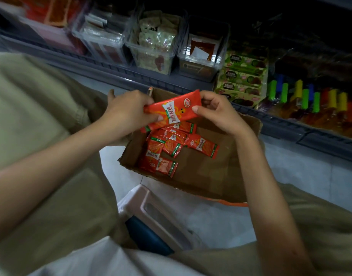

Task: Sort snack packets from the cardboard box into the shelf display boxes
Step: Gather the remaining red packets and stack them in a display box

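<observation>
An open cardboard box (207, 172) sits on the floor between my knees. Several small red snack packets (167, 148) lie piled in its left half. Above the box I hold a stack of red packets (171, 111) with both hands. My left hand (129, 114) grips the stack's left end. My right hand (217, 114) pinches its right end between thumb and fingers. Clear plastic display boxes (155, 40) stand in a row on the dark shelf beyond the box, each holding snack packs.
The shelf's grey front rail (131, 74) runs across behind the box. Green snack cartons (242, 80) and coloured tube sweets (302, 96) fill the shelf to the right. A pale plastic stool (151, 216) shows between my legs on the white floor.
</observation>
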{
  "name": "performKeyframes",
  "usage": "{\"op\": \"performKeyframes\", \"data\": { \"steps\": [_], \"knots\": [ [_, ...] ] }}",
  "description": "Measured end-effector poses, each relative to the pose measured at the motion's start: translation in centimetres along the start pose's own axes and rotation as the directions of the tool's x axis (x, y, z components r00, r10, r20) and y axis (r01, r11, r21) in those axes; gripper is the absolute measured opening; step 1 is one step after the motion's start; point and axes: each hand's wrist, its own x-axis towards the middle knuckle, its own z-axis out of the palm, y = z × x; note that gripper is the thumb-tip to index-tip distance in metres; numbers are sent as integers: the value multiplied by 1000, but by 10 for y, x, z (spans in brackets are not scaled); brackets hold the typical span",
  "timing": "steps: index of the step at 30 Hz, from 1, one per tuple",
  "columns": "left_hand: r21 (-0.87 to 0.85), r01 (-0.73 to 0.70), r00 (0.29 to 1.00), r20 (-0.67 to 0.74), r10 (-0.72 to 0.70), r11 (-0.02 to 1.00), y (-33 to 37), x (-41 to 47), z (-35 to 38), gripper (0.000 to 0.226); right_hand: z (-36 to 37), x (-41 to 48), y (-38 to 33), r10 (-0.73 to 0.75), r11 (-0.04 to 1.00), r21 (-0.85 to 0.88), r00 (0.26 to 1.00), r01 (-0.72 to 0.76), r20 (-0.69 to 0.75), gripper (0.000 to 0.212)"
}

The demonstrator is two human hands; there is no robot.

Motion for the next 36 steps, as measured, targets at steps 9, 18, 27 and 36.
{"op": "performKeyframes", "data": {
  "steps": [9,18,27,36],
  "knots": [
    [-644,-50,982,107,155,763,10,-5,8,19,21,11,-22,-110,982,153,993,114,-37,13],
    [-726,-17,1000,-8,16,688,6,-5,5,14,-14,9,133,721,580,-528,692,-620,-20,42],
    [-656,72,997,32,-68,751,-5,-7,15,25,45,-37,221,739,518,-565,669,-642,-83,110],
    [-624,42,999,3,-51,781,-5,-5,19,28,57,-43,221,770,248,-730,586,-637,-250,80]
  ]
}}
